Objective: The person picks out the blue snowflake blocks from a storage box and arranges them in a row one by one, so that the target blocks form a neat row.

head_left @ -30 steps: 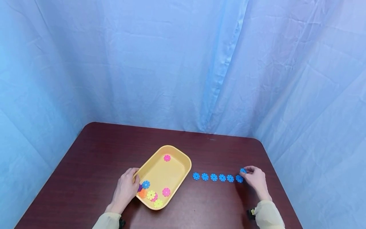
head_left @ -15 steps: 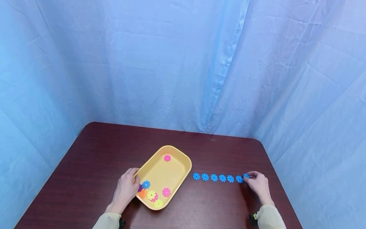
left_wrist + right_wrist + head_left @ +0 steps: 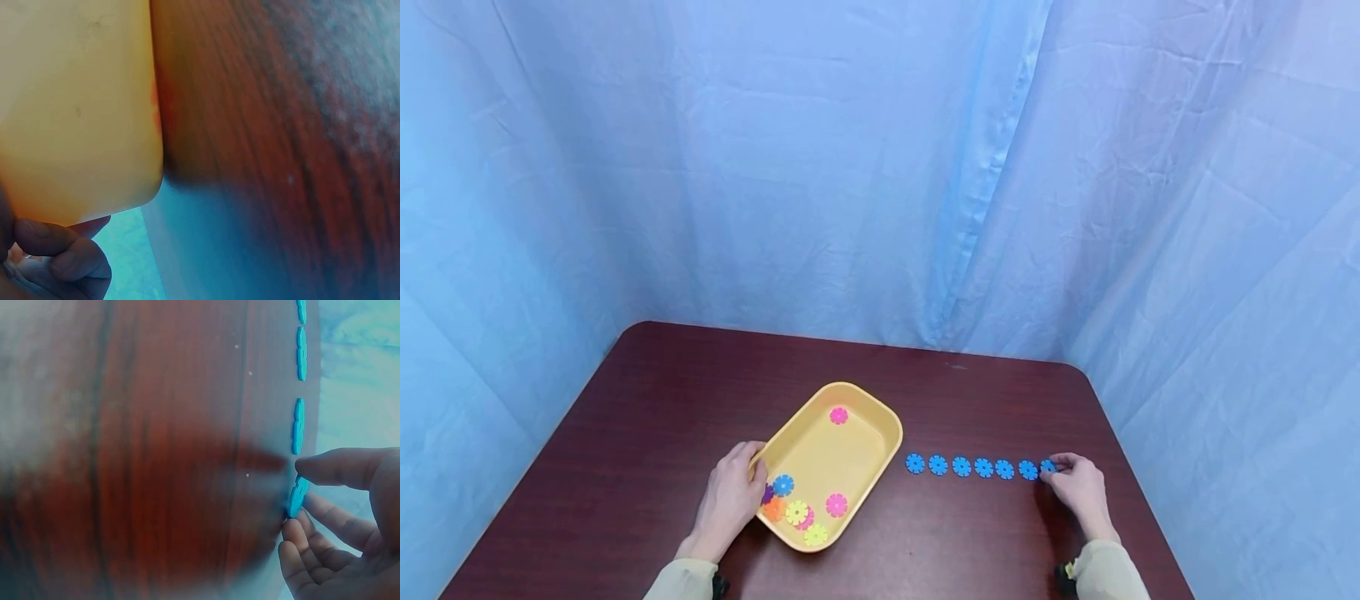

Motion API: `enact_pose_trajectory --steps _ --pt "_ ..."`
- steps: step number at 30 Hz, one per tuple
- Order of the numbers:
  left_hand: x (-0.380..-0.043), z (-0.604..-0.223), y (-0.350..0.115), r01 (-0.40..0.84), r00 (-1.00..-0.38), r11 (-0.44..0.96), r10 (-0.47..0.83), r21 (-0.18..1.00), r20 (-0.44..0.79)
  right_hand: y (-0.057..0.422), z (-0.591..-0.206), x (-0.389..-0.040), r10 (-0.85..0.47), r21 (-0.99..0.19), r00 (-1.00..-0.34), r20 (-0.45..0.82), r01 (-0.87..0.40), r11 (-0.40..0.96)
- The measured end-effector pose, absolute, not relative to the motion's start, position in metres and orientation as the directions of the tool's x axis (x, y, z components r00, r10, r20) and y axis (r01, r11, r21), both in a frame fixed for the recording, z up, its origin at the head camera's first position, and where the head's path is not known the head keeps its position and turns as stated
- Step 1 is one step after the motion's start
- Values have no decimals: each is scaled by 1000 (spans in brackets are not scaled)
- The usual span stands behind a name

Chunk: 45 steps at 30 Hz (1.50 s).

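My right hand (image 3: 1080, 493) pinches a blue notched plastic disc (image 3: 1047, 468) between thumb and fingers, low at the right end of a row. Several matching blue discs (image 3: 982, 468) lie flat in that row. The right wrist view shows the held blue disc (image 3: 298, 497) slightly tilted, close to its flat neighbour (image 3: 299, 426). My left hand (image 3: 727, 500) grips the left rim of a yellow tray (image 3: 880, 477); its curled fingers (image 3: 81, 259) show under the tray wall in the left wrist view.
In the tray lie a blue disc (image 3: 783, 485), pink discs (image 3: 837, 505), yellow discs (image 3: 816, 534), an orange disc (image 3: 773, 509) and a partly hidden purple one (image 3: 767, 493). The dark wood table (image 3: 700, 375) has a rounded far edge against blue curtains (image 3: 820, 167).
My right hand has moved a little right and nearer, bringing its blue disc from above the last disc to the row's right end. The left hand and tray have stayed put.
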<state>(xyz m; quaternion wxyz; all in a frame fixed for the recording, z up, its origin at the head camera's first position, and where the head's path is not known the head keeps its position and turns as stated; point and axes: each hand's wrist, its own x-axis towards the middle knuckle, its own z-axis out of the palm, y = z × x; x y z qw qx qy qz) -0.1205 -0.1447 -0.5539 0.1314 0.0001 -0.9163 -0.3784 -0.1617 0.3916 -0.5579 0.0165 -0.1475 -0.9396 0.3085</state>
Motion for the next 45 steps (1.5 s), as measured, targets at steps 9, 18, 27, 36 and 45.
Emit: enact_pose_trajectory --steps 9,18,27,36,45 --pt "-121 -555 -145 106 -963 716 -99 690 250 392 -559 -162 292 -578 -954 -65 274 769" --pt "-121 -555 -146 115 -963 716 -91 689 255 390 -549 -162 290 -605 -956 -38 253 755" --pt "-120 -553 -146 100 -968 719 -91 688 235 370 -526 -168 275 -622 -961 15 206 755" --pt "-120 -555 -146 100 -968 718 -91 689 235 341 -502 -176 219 -649 -972 82 115 752" --pt "-120 -554 -146 106 -967 718 -86 688 239 314 -498 -188 133 -662 -986 104 31 749"
